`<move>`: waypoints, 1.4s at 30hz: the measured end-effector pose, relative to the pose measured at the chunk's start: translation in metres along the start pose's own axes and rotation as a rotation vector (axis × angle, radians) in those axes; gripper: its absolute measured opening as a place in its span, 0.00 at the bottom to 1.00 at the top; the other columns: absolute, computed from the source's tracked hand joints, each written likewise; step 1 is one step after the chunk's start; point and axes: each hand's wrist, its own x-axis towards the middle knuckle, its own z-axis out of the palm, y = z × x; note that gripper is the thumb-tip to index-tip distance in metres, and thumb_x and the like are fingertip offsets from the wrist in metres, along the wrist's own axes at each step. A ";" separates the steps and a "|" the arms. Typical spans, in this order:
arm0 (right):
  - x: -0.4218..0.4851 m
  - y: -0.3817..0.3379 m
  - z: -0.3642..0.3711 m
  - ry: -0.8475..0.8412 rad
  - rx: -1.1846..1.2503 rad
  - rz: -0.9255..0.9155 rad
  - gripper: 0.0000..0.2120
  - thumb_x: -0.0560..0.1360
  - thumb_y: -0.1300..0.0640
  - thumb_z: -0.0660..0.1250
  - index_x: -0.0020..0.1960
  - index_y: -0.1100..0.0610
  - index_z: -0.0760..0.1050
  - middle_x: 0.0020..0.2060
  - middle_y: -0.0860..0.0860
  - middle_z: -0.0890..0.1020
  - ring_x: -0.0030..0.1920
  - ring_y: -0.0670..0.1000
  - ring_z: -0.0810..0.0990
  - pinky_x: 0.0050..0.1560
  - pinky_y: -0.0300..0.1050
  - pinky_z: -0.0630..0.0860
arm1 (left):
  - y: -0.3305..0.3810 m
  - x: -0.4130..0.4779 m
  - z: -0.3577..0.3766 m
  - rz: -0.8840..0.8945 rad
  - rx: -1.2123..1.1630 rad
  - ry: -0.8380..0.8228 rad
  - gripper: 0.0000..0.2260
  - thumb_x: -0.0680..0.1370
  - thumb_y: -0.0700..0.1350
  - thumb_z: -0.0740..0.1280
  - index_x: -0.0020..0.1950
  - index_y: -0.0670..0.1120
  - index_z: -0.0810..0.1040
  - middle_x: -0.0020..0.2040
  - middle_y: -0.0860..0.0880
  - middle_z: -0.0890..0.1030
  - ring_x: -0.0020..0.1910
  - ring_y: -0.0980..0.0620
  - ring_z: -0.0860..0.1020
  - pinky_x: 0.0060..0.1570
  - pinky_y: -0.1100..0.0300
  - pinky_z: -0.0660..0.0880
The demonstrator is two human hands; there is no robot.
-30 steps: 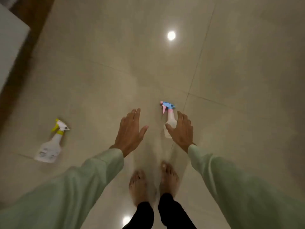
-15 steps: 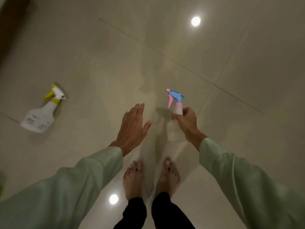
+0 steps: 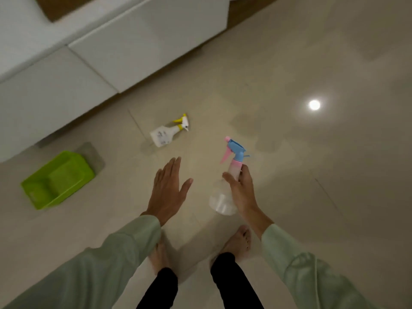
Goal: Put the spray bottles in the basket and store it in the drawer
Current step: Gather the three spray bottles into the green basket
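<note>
My right hand [image 3: 242, 189] grips the neck of a clear spray bottle with a blue and pink trigger head [image 3: 231, 161], held off the floor. A white spray bottle with a yellow trigger [image 3: 166, 133] lies on its side on the tiled floor, ahead of my left hand. My left hand [image 3: 168, 189] hovers flat with fingers spread and holds nothing. A lime green plastic basket [image 3: 58, 180] sits on the floor at the left, with nothing visible inside it.
A white cabinet with drawer fronts [image 3: 93, 52] runs along the upper left, its drawers closed. My bare feet [image 3: 238, 240] stand on the glossy beige floor below my hands. A ceiling light reflects at the right [image 3: 314, 105].
My right hand has lifted the blue and pink bottle off the floor. The view has swung left, bringing the green basket and the white cabinet into sight.
</note>
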 end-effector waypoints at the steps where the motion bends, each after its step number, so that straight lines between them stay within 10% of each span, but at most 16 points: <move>1: -0.009 -0.011 0.017 -0.023 -0.009 -0.020 0.07 0.77 0.58 0.70 0.53 0.52 0.73 0.45 0.50 0.81 0.50 0.58 0.83 0.56 0.62 0.80 | -0.013 -0.010 -0.015 -0.022 -0.014 0.027 0.30 0.82 0.57 0.56 0.80 0.48 0.50 0.80 0.47 0.55 0.80 0.51 0.53 0.79 0.50 0.47; 20: -0.124 -0.070 0.382 -0.126 -0.178 -0.263 0.14 0.66 0.57 0.82 0.48 0.60 0.82 0.40 0.52 0.85 0.42 0.51 0.82 0.46 0.43 0.77 | -0.305 -0.136 -0.194 -0.370 -0.198 0.272 0.32 0.81 0.57 0.58 0.80 0.45 0.51 0.80 0.45 0.56 0.79 0.48 0.54 0.78 0.47 0.50; 42: 0.015 0.008 0.666 -0.327 -0.554 -0.718 0.07 0.76 0.58 0.73 0.53 0.54 0.79 0.40 0.43 0.77 0.47 0.54 0.77 0.47 0.46 0.73 | -0.546 0.011 -0.191 -0.486 -0.242 0.259 0.27 0.82 0.50 0.58 0.79 0.42 0.55 0.79 0.42 0.60 0.78 0.44 0.58 0.75 0.44 0.58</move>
